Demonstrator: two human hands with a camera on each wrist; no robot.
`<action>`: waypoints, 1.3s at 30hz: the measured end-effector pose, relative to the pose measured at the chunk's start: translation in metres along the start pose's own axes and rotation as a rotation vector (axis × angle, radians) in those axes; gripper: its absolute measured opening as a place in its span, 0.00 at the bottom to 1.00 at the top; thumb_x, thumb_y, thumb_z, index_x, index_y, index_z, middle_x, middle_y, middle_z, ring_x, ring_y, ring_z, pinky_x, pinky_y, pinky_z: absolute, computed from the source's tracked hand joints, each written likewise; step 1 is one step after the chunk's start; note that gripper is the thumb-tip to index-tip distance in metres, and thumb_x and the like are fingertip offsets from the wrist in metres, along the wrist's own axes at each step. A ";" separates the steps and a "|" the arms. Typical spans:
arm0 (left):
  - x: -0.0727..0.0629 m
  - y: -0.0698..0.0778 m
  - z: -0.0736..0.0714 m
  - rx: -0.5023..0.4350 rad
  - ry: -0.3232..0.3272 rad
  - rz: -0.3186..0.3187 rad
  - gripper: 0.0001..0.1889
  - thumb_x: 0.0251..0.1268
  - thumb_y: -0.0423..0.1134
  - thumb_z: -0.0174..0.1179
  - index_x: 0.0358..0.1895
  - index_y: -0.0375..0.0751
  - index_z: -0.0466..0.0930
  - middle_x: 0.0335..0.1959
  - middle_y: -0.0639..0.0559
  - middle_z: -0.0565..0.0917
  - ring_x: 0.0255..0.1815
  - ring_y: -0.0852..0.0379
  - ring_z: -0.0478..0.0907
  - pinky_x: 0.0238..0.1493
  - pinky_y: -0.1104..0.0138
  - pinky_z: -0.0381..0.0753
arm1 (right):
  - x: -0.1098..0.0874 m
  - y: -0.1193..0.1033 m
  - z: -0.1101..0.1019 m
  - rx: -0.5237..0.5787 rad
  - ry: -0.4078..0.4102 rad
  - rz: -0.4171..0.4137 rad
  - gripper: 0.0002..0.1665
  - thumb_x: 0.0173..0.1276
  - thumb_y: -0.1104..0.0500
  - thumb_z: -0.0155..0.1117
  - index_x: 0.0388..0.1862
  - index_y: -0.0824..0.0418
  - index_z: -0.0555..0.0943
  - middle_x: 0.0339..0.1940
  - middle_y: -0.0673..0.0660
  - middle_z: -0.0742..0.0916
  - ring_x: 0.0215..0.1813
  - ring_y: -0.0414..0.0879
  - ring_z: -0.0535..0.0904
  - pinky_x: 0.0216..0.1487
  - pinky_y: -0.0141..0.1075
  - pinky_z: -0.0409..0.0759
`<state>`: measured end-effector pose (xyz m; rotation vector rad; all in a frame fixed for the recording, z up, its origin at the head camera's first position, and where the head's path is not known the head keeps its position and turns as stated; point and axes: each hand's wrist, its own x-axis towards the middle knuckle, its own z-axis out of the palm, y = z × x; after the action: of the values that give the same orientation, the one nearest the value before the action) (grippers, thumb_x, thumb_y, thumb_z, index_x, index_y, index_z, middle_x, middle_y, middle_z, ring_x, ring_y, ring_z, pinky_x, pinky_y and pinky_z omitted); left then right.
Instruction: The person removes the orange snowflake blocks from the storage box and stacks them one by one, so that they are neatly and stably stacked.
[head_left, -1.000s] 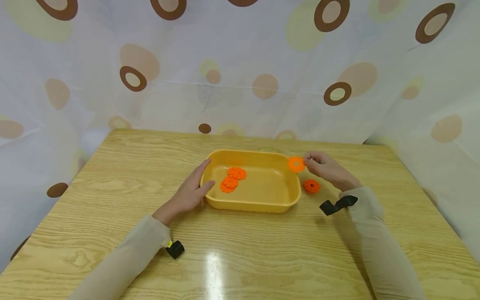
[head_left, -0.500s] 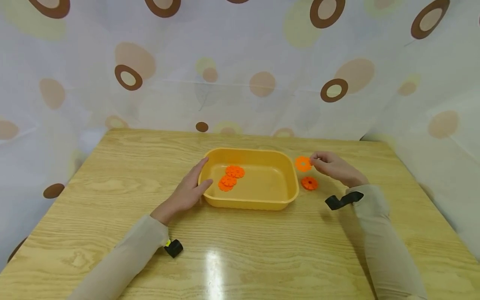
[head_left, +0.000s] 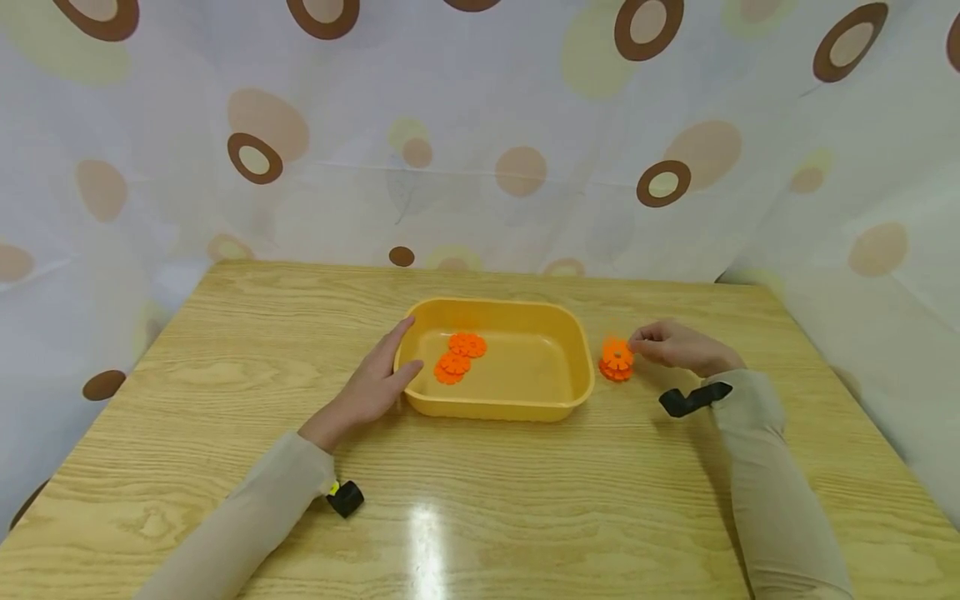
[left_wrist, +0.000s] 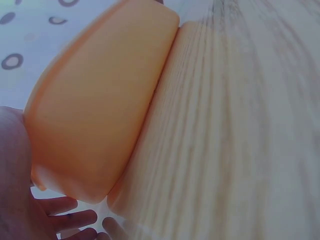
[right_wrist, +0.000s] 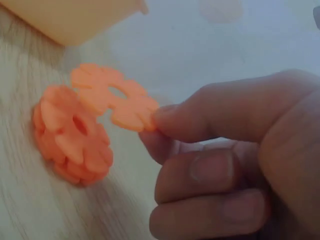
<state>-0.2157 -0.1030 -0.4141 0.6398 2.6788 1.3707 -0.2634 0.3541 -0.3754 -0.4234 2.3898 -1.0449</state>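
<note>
On the table stands a shallow yellow-orange plastic bin (head_left: pixel 495 412). My left hand (head_left: pixel 367 387) holds its left end, thumb over the rim and fingers along the outside; the left wrist view shows those fingers beside the end wall. Inside the bin, several orange flower-shaped discs (head_left: pixel 454 363) lie flat toward the left. To the right of the bin, my right hand (head_left: pixel 686 348) pinches the edge of one orange flower-shaped disc (right_wrist: pixel 115 92) between thumb and index finger. That disc is tilted just above a small stack of similar discs (right_wrist: pixel 72 135) on the table.
The wood-grain table (head_left: pixel 480 492) runs back to a white patterned cloth (head_left: pixel 465 208), which also hangs at both sides. A black wrist device (head_left: pixel 693 400) is on the right sleeve, and another black device (head_left: pixel 345 498) on the left one.
My right hand has carried its disc rightward away from the bin's right rim, then down toward the stack. My left hand stays at the bin's left end.
</note>
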 end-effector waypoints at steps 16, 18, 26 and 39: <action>0.000 0.001 -0.001 0.002 -0.008 -0.002 0.35 0.75 0.42 0.47 0.78 0.40 0.42 0.78 0.39 0.48 0.78 0.40 0.45 0.75 0.45 0.47 | 0.004 0.011 0.000 -0.013 -0.029 0.074 0.17 0.76 0.54 0.50 0.43 0.69 0.77 0.19 0.49 0.70 0.20 0.39 0.61 0.27 0.32 0.64; 0.000 0.001 -0.002 0.003 -0.010 -0.006 0.35 0.75 0.42 0.47 0.78 0.40 0.42 0.78 0.39 0.48 0.78 0.40 0.46 0.75 0.45 0.47 | 0.004 0.011 0.000 -0.016 -0.023 0.086 0.17 0.76 0.54 0.50 0.43 0.69 0.77 0.21 0.50 0.70 0.21 0.39 0.62 0.28 0.32 0.64; -0.001 0.002 -0.002 -0.007 -0.014 -0.023 0.34 0.76 0.43 0.46 0.78 0.43 0.42 0.78 0.41 0.48 0.78 0.42 0.45 0.75 0.46 0.47 | 0.005 0.010 0.001 -0.018 -0.012 0.106 0.17 0.77 0.53 0.49 0.45 0.68 0.75 0.26 0.54 0.71 0.24 0.41 0.62 0.29 0.32 0.62; 0.000 0.001 -0.002 -0.010 -0.014 -0.016 0.34 0.76 0.43 0.46 0.78 0.42 0.42 0.78 0.41 0.48 0.78 0.43 0.45 0.75 0.47 0.47 | 0.008 0.010 0.004 -0.022 0.089 0.050 0.20 0.78 0.52 0.48 0.53 0.68 0.74 0.30 0.54 0.73 0.22 0.41 0.62 0.27 0.32 0.64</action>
<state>-0.2158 -0.1041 -0.4126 0.6234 2.6585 1.3692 -0.2683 0.3545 -0.3874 -0.3297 2.4792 -1.0357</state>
